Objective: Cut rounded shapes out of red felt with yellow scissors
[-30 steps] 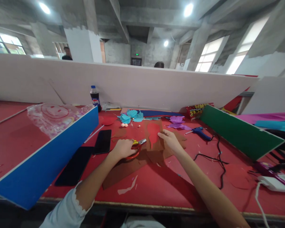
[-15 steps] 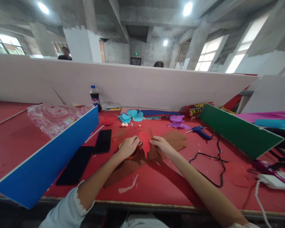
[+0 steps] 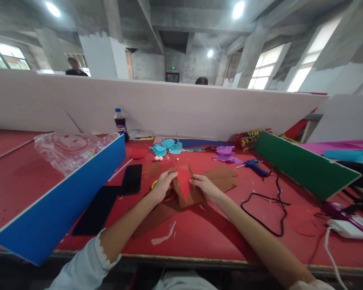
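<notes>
A red paper petal shape [image 3: 184,181] lies against a piece of brown paper [image 3: 190,200], raised a little at the middle of the red table. My left hand [image 3: 163,186] pinches the left edge of these papers. On the right edge, my right hand [image 3: 204,186] has its thumb and fingers closed on the brown paper. Beneath my left hand is a roll of tape [image 3: 169,195], partly covered. More brown sheets [image 3: 224,177] lie to the right and below the hands.
A blue board [image 3: 66,197] stands at the left, beside two black phones [image 3: 131,179]. Blue and purple paper flowers [image 3: 225,150], a glue gun [image 3: 255,167] with a black cord, and a green board [image 3: 305,167] are further right. A cola bottle [image 3: 121,125] stands behind.
The brown paper has opened out and now shows flat behind the red shape. My left hand has moved slightly left and taken hold of its edge; the scissors-like metal bit beside it no longer shows.
</notes>
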Available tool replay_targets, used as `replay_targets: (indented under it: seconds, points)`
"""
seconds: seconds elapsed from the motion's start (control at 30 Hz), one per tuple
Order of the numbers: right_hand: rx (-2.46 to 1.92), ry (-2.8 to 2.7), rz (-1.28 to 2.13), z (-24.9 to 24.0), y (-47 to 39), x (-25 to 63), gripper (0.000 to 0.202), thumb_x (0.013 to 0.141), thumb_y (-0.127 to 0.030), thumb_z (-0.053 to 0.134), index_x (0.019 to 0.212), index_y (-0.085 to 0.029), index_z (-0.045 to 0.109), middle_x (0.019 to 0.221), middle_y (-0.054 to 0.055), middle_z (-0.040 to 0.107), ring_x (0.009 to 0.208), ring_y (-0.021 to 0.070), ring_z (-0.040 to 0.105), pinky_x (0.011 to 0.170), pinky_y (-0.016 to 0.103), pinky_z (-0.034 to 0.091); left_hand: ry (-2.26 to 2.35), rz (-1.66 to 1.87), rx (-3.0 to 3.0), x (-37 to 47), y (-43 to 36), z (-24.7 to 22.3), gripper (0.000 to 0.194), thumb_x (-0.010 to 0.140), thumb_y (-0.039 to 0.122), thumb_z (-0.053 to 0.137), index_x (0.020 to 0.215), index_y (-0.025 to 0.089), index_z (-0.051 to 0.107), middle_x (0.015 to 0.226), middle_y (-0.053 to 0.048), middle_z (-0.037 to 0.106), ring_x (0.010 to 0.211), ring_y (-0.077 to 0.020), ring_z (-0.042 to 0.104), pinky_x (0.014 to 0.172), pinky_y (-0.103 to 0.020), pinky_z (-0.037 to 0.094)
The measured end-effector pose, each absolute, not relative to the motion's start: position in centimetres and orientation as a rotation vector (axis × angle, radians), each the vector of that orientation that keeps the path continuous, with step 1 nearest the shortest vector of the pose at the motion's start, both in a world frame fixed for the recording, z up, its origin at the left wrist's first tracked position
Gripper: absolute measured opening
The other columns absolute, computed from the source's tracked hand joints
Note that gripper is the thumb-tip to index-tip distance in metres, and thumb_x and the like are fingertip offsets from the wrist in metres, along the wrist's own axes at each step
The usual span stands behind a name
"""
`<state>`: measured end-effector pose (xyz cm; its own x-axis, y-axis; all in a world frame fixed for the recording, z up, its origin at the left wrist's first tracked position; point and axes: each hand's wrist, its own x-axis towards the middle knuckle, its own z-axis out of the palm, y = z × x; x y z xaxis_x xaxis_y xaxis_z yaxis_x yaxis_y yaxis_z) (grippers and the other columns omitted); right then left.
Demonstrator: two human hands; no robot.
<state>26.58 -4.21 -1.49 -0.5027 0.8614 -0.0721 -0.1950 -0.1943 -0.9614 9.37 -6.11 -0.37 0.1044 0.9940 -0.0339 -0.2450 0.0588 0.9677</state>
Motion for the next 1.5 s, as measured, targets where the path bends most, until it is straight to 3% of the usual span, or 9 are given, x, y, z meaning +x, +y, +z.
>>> replay_targets:
  seconds: [0.2,0.37,0.63,0.97,1.23,1.5]
  points:
    - [-0.823,-1.337,1.741,-1.67,-4.08,26.59,0.019,0.064,-0.030,0.062,0.078,-0.017,0.060,0.073,0.002,0.065,0.061,0.0141,0.059,0.065,0.029,0.046,1.103,1.329,1.171,8.99,-5.38,-0.65,0.023,0.065,0.031,0.057,0.080,0.013,0.057,0.066,0.000,0.060,0.056,-0.0107,0.055,0.051,-0.020,0.043]
    - [-0.818,-1.337,1.722,-1.69,-4.23,26.42,0.020,0.065,-0.034,0.062,0.076,-0.017,0.059,0.072,0.002,0.065,0.061,0.0140,0.059,0.062,0.028,0.045,1.142,1.367,1.312,8.64,-5.51,-0.40,0.019,0.065,0.026,0.054,0.079,0.014,0.056,0.070,0.000,0.059,0.064,-0.0113,0.054,0.057,-0.020,0.042]
    - [-0.750,-1.378,1.692,-1.37,-4.68,25.95,0.027,0.067,-0.034,0.061,0.090,-0.019,0.059,0.082,0.002,0.065,0.069,0.0150,0.060,0.067,0.028,0.045,1.165,1.384,1.383,8.72,-5.51,-0.82,0.013,0.066,0.025,0.052,0.074,0.015,0.051,0.065,0.002,0.054,0.062,-0.0106,0.051,0.059,-0.021,0.040]
    - [-0.803,-1.432,1.637,-1.65,-4.34,26.11,0.030,0.065,-0.036,0.062,0.088,-0.017,0.061,0.078,0.004,0.066,0.063,0.0159,0.060,0.064,0.030,0.045,1.012,1.327,1.376,8.67,-5.96,-0.09,0.015,0.064,0.019,0.052,0.078,0.016,0.049,0.066,0.004,0.052,0.061,-0.0086,0.049,0.057,-0.019,0.038]
    - [-0.812,-1.406,1.655,-2.06,-4.21,26.08,0.036,0.063,-0.037,0.064,0.093,-0.017,0.060,0.081,0.004,0.066,0.066,0.0171,0.060,0.067,0.032,0.045,0.965,1.283,1.334,8.96,-6.05,0.08,0.022,0.068,0.032,0.056,0.081,0.015,0.049,0.070,0.001,0.058,0.064,-0.0114,0.054,0.061,-0.022,0.041]
    - [-0.786,-1.393,1.669,-1.69,-4.36,25.98,0.036,0.064,-0.034,0.064,0.095,-0.018,0.060,0.084,0.004,0.067,0.071,0.0183,0.060,0.070,0.033,0.046,0.897,1.302,1.322,8.92,-6.06,-0.08,0.019,0.068,0.025,0.057,0.083,0.015,0.050,0.074,0.001,0.058,0.067,-0.0115,0.054,0.062,-0.022,0.041]
